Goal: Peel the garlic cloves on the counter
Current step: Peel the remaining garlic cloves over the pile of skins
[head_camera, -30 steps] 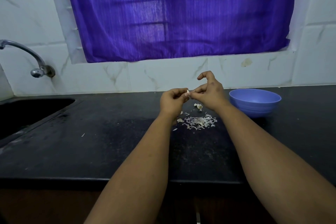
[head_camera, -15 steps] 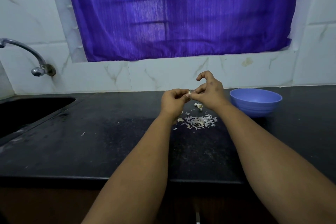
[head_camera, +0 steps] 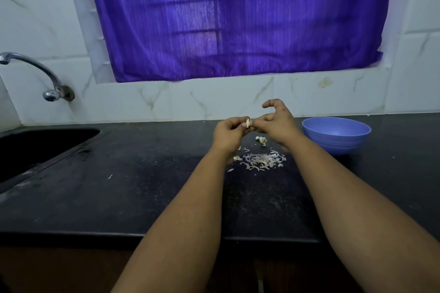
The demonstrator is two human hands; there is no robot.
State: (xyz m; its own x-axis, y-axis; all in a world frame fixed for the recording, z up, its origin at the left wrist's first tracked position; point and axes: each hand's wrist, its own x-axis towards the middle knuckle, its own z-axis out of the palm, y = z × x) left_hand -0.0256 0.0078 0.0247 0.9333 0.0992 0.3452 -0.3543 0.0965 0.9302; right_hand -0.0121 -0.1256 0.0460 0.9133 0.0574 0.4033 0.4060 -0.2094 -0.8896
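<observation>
Above the black counter (head_camera: 142, 185) my left hand (head_camera: 227, 134) grips a small pale garlic clove (head_camera: 248, 123) between thumb and fingers. My right hand (head_camera: 277, 122) meets it from the right and pinches at the clove's tip, its index finger arched up. Below the hands, a further garlic piece (head_camera: 262, 139) lies on the counter. A heap of papery garlic skins (head_camera: 260, 161) is spread just in front of it.
A blue plastic bowl (head_camera: 336, 134) stands on the counter right of my right hand. A dark sink (head_camera: 35, 147) is sunk into the counter at the left, with a chrome tap (head_camera: 35, 74) above it. A purple curtain (head_camera: 238, 19) covers the window behind.
Both hands stay together on the clove in almost the same spot; the right hand's fingers have shifted slightly at the clove's tip.
</observation>
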